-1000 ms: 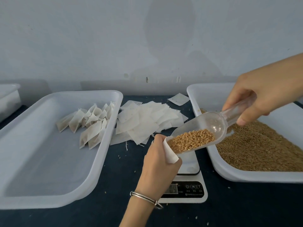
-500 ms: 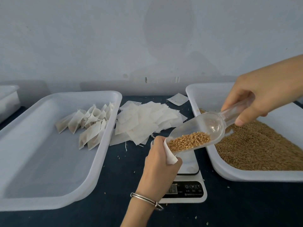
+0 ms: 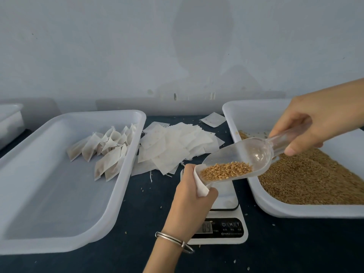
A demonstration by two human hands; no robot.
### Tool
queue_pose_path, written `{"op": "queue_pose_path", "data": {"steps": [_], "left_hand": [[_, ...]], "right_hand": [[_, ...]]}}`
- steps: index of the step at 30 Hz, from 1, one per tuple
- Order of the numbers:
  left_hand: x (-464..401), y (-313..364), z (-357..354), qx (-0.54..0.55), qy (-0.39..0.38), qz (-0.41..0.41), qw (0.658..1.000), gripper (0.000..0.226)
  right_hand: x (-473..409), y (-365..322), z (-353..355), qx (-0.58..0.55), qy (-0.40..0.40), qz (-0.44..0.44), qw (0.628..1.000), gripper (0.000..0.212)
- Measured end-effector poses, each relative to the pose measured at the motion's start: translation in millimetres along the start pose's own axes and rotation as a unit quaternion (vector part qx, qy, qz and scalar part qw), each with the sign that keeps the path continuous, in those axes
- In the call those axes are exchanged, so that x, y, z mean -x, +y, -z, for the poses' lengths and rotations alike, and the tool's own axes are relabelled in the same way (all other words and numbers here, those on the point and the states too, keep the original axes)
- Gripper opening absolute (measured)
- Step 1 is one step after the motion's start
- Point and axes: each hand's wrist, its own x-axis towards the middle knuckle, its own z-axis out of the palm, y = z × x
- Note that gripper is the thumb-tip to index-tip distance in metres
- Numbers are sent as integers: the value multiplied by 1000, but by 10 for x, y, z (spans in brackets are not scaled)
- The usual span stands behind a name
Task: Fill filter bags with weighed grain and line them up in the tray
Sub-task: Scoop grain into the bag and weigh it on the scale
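Now the right hand [image 3: 313, 127], gripping the scoop [image 3: 254, 154], has tipped grain forward to the filter bag [image 3: 200, 185] pinched in the left hand [image 3: 192, 196], so pouring seems imminent.

A pale, bluish-white plastered wall [image 3: 118, 46] fills the upper half of the view, matt and evenly lit by soft, diffuse light. A broad, faint grey shadow [image 3: 202, 36] falls across its centre, and small scuffs and dark marks [image 3: 175, 96] sit low on it, just above the work surface. The wall meets a table topped in dark navy material [image 3: 295, 249], which runs across the whole lower half and is dotted with small pale specks. No strong highlights or hard-edged shadows appear anywhere on wall or tabletop.
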Motion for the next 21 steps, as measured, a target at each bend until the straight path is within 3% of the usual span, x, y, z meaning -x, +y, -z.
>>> {"op": "queue_pose_path", "data": {"steps": [6,10,13,17,21], "left_hand": [[-92,-61,64,74,34,37,996,16],[-379,-92,182,33,99,-23,994,13],[-574,-99,126,-77,33,-51,995,21],[-626,-157,-122,-206,-73,-93,971,51],[-589,-188,-247,-216,-80,-124,965,40]], "right_hand": [[26,232,-110,-120,-5,28,992,45],[41,459,-266,-257,64,20,964,50],[-42,673,-426,-342,181,-32,921,42],[-225,821,-741,-380,297,-97,871,31],[-395,912,-989,-404,329,-127,844,21]]}}
